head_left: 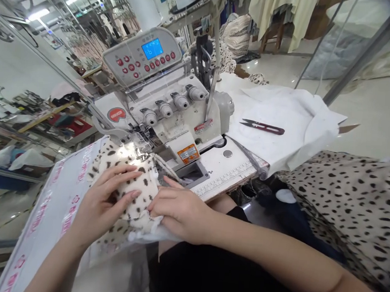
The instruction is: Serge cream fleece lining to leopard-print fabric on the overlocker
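Fabric [148, 188] (spotted) runs lengthwise toward machine [185, 118].

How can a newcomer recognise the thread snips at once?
Find the sewing machine with the blue screen. In the picture, white material lies just right of it. The thread snips lie on top, dark red and pointed, standing out against plain white.

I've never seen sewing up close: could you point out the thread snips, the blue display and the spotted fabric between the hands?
Thread snips [262, 125], head view: the dark red handle.
Blue display [152, 48], head view: middle of the screen.
Spotted fabric [145, 190], head view: its upper surface.
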Tool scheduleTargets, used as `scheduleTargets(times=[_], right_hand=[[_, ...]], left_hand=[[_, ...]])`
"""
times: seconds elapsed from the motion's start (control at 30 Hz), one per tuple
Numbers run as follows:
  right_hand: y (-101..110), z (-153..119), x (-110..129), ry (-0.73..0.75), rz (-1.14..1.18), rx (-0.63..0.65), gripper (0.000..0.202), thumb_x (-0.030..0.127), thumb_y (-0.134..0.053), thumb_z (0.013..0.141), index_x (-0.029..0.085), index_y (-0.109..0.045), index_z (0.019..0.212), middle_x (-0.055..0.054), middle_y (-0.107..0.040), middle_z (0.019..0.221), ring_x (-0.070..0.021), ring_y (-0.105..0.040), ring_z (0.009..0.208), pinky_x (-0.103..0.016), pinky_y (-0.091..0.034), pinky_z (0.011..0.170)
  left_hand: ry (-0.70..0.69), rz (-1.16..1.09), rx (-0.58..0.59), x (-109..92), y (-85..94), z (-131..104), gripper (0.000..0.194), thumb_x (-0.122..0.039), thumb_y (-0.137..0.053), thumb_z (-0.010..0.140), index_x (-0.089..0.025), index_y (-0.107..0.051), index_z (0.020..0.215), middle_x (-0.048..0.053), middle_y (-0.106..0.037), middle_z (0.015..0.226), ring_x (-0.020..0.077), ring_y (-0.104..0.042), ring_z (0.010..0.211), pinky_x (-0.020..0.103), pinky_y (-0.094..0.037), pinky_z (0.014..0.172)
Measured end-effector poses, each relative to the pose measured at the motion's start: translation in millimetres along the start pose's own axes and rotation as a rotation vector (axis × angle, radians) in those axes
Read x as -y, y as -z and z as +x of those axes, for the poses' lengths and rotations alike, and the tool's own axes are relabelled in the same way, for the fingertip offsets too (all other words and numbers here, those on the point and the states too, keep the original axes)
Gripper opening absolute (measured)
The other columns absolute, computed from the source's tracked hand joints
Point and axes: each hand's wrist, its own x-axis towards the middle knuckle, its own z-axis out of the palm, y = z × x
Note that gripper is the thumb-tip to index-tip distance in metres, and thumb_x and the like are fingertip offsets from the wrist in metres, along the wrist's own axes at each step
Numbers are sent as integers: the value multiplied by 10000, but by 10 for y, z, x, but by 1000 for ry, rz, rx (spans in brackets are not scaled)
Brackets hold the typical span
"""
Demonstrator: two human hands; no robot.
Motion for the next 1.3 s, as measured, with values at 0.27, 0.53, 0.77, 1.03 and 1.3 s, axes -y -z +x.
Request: scheduleTargets(times=[0.27,0.53,0.77,1.03,1.3], right_hand=[[5,63,-21,35,-69,79,174,53,-438,753,194,-536,726,15,-613,784,-135,-530,894,-415,-139,1090],[26,-48,6,89,-168,-77,206,94,-408,817,190,-556,710,-15,-636,726,-130,-557,744,-323,-392,898],[64,18,-55,75,-160,-39,206,51,-404,780,173,-563,733,-20,-639,726,-133,-569,749,-344,-389,915],[96,161,-160,82,-223,33,232,30,-378,773,169,-560,738,-32,-612,720,-145,-554,750,-327,-416,836],[49,132,-166,183,-353,28,200,106,-395,861,151,-563,763,-48,-624,802,-160,-521,786,-289,-418,712]], left_hand=[[-127,72,-6,4,-37,29,319,-223,-547,815,-310,-543,1122,38,-475,1188,206,-468,1099,374,-402,931],[-129,104,-26,10,-92,-3,290,-250,-539,824,-292,-560,1110,60,-452,1200,214,-437,1121,360,-417,909],[-131,84,3,40,-70,66,283,-261,-521,835,-304,-556,1113,59,-445,1182,198,-429,1106,339,-406,896],[-142,16,54,121,13,190,279,-327,-502,844,-295,-552,1117,64,-429,1131,179,-453,1063,316,-415,889],[91,311,-139,-63,-117,-15,399,-365,-478,800,-121,-448,1115,111,-534,1067,244,-496,1030,386,-428,891]])
